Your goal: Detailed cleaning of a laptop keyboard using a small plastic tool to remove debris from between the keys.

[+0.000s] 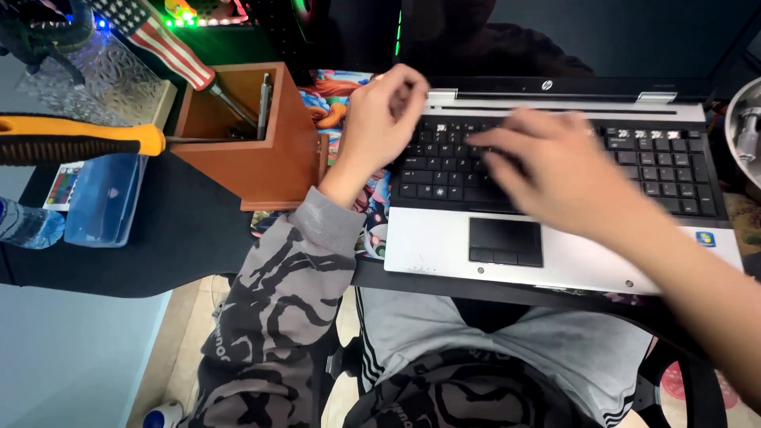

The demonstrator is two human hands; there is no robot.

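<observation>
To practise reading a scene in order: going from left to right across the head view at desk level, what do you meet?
Orange-handled screwdriver → clear blue plastic box → brown wooden tool holder → left hand → right hand over the laptop keyboard → round metal container at the right edge.

The left hand is raised, its fingers curled loosely and the wrist bent, in a patterned sleeve. The right hand lies flat, fingers spread, forearm bare.
</observation>
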